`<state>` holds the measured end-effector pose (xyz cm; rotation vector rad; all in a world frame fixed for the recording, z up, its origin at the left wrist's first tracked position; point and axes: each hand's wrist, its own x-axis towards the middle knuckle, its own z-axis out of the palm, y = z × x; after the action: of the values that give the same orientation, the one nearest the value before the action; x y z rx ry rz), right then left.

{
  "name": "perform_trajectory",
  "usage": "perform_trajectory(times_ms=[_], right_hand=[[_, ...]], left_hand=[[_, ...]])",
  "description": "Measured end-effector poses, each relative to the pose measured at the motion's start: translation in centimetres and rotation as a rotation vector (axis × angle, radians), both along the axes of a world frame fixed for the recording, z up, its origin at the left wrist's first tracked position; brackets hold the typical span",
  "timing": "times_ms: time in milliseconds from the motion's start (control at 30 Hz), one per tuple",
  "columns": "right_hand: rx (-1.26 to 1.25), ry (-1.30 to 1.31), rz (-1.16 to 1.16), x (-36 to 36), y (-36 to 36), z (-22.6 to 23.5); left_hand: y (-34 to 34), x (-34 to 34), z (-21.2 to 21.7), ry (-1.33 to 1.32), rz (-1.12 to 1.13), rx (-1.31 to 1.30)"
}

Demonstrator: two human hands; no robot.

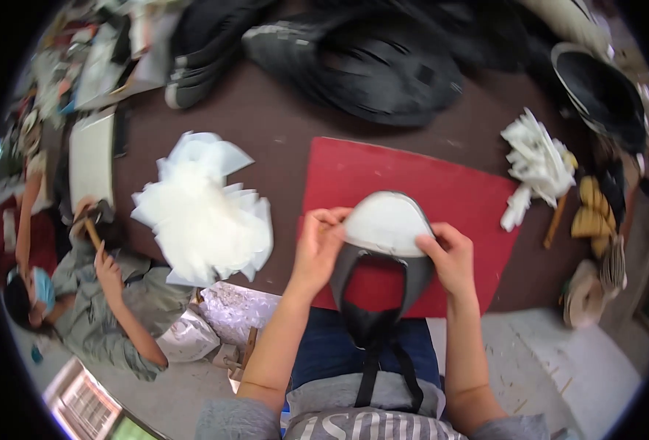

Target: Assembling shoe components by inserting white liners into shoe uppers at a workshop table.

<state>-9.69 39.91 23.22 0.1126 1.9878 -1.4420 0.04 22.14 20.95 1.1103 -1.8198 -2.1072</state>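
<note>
**Black shoe upper held between two hands above a red board**

The black shoe upper (417, 275) is between the person's hands, its rounded end pointing away from the body and its strap-like tails hanging toward the lap. A curved white toe piece (387, 224) lies across that rounded end. The left hand (320, 248) grips the left edge, fingers drawn narrow where the white meets the black; the right hand (450, 257) pinches the opposite edge, its thumb on the white toe piece's lower corner (the fingertips underneath are hidden).

Beneath, the red board (427, 183) lies on the brown counter (273, 136) and shows through the upper's opening. A fanned heap of white sheets (210, 220) is near the left hand, while a smaller bunch of white pieces (536, 165) lies beyond the right hand, partly over the board's edge. Dark uppers (383, 84) are piled along the far side. At left, a masked co-worker (111, 308) holds a wooden-handled tool (93, 233).
</note>
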Motion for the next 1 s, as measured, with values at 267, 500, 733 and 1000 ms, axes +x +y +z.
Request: perform_trajectory(times_ms=[267,500,733,1000], right_hand=[[-0.59,-0.119,0.147,1.2,-5.1,0.2],[-0.098,0.339,-0.008,-5.1,-10.5,0.3],[0.371,1.201,0.573,-13.9,-10.7,-5.9],[0.113,0.583,0.404,-17.1,-7.8,-4.6]], left_hand=[[-7.3,3.7,10.0,0.007,-0.078,-0.753],[-21.5,4.1,18.2,-0.023,0.748,-1.862],[-25.3,2.9,0.9,-0.286,0.241,-1.345],[-8.9,4.4,-1.7,-0.123,0.084,-1.124]])
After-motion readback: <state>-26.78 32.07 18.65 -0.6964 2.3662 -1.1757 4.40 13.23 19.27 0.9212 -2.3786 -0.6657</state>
